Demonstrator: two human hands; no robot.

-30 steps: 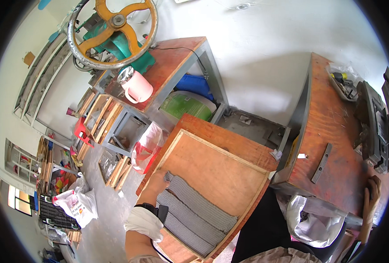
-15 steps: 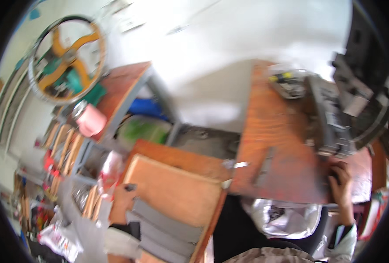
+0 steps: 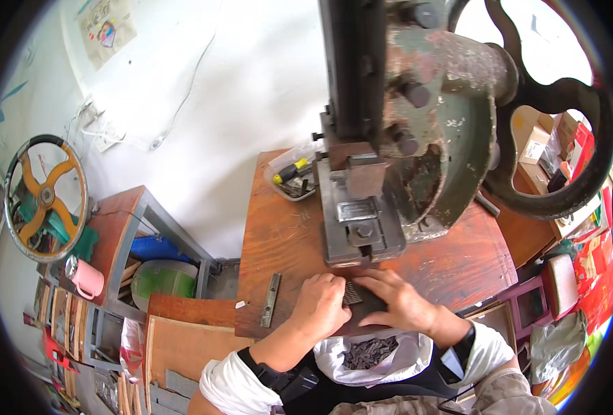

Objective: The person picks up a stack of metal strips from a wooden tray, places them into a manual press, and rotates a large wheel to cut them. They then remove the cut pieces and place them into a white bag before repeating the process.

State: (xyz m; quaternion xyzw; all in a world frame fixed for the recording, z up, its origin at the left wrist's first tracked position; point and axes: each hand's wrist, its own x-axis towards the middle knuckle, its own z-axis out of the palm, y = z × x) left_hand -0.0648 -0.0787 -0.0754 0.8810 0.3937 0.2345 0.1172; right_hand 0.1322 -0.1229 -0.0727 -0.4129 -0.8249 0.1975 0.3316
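Note:
My left hand [image 3: 323, 304] is closed at the table's near edge, its curled fingers against a small grey ridged piece [image 3: 353, 294]. What lies inside the fist is hidden. My right hand [image 3: 403, 304] rests beside it, fingers stretched out and thumb apart, over a dark flat piece [image 3: 370, 303]. Just beyond both hands stands an iron press [image 3: 434, 131] with a metal die block [image 3: 357, 209] on its base. A metal strip [image 3: 270, 300] lies on the wooden table [image 3: 285, 242] left of my left hand. Below my hands, a white bag [image 3: 420, 356] holds many dark grey scraps [image 3: 368, 351].
The press's large black handwheel [image 3: 583, 104] juts out at right. Behind the table's left side sits a clear tub [image 3: 289, 155] with a yellow-black screwdriver [image 3: 291, 169]. A wooden board [image 3: 182, 339] with grey sheets [image 3: 180, 382] is at lower left. A pink mug [image 3: 87, 279] stands on another bench.
The view has swung right, bringing the press into full sight. My left hand has left the board with grey sheets and now meets my right hand before the press.

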